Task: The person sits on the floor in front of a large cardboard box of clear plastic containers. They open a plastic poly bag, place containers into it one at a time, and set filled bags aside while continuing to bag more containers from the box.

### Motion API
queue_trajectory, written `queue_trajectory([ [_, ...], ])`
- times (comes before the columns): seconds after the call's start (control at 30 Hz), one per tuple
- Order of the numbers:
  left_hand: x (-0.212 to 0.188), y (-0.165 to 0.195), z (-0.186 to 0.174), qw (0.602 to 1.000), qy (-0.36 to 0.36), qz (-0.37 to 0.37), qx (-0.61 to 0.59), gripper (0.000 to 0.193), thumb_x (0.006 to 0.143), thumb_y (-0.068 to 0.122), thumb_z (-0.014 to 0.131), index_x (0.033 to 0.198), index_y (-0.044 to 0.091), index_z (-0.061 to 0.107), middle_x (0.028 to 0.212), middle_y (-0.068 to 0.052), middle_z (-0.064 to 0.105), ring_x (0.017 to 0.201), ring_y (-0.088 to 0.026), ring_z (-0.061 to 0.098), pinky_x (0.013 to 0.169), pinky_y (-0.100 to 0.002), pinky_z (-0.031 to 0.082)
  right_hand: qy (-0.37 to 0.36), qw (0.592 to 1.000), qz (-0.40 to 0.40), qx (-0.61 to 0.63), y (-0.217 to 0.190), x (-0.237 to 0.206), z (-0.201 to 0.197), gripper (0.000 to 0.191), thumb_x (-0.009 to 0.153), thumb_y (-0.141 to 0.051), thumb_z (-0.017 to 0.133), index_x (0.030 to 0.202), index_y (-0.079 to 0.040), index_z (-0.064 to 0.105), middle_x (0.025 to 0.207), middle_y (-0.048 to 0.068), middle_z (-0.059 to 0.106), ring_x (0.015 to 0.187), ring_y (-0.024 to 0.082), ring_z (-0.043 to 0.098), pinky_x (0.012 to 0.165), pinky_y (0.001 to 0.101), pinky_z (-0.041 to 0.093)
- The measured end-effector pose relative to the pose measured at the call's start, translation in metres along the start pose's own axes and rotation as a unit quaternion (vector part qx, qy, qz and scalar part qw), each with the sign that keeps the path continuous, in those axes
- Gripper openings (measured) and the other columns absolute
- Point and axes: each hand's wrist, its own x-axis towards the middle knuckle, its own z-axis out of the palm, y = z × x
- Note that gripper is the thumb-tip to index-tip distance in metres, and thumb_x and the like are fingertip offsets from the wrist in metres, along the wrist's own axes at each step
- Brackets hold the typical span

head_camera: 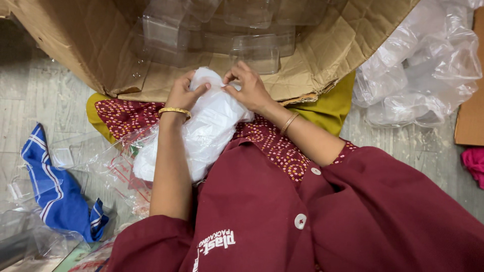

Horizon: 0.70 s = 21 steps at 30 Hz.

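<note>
A long white bundle wrapped in thin clear plastic (201, 131) lies across my lap, on dark red dotted cloth. My left hand (184, 93) grips the bundle's far end from the left, a gold bangle on its wrist. From the right, my right hand (249, 88) pinches the same top end with its fingertips. Just beyond both hands an open cardboard box (96, 55) lies on its side, with several clear plastic containers (254, 53) inside it.
A heap of clear plastic bags (423, 65) lies on the floor at the right, beside a cardboard piece (471, 111) and pink cloth (474, 163). At the left are a blue striped cloth (55, 189) and loose clear plastic pieces (65, 156).
</note>
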Motion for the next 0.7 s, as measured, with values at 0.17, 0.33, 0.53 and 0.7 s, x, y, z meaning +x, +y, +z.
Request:
queue_trajectory([
  [0.17,-0.014,0.03,-0.012,0.996,-0.086,0.001,-0.009,0.03,0.092,0.007,0.072,0.121,0.003,0.065,0.106,-0.001,0.073,0.096,-0.009,0.066,0.086,-0.026,0.053,-0.025,0.986,0.041,0.157,-0.015,0.008,-0.005,0.014,0.089,-0.006,0.074,0.099,-0.004,0.065,0.103,0.004,0.069,0.104,0.014,0.069,0.101,0.032,0.057],
  [0.33,-0.013,0.072,-0.033,0.988,-0.052,-0.004,0.147,0.031,0.091,0.009,0.071,0.12,0.004,0.063,0.103,-0.002,0.07,0.092,-0.011,0.064,0.082,-0.027,0.054,-0.026,0.977,-0.053,0.206,-0.037,0.017,-0.013,0.042,0.089,-0.013,0.079,0.124,-0.001,0.059,0.12,0.004,0.061,0.114,0.013,0.058,0.1,0.0286,0.049],
  [0.53,-0.012,0.09,-0.021,0.978,-0.145,0.125,0.078,0.041,0.093,0.019,0.077,0.126,0.002,0.06,0.116,-0.006,0.066,0.109,-0.011,0.06,0.096,-0.028,0.051,-0.162,0.965,0.066,0.196,-0.043,0.034,-0.027,0.032,0.094,-0.019,0.077,0.121,-0.003,0.073,0.107,0.002,0.076,0.098,0.01,0.067,0.089,0.0271,0.056],
  [0.7,-0.024,0.087,-0.017,0.928,-0.186,0.013,0.323,0.052,0.083,0.037,0.081,0.116,0.0,0.063,0.099,-0.014,0.072,0.087,-0.021,0.066,0.08,-0.036,0.053,-0.06,0.973,0.154,0.159,-0.03,0.03,-0.034,0.026,0.093,-0.017,0.073,0.117,-0.006,0.074,0.097,0.005,0.078,0.081,0.013,0.072,0.071,0.0286,0.06],
])
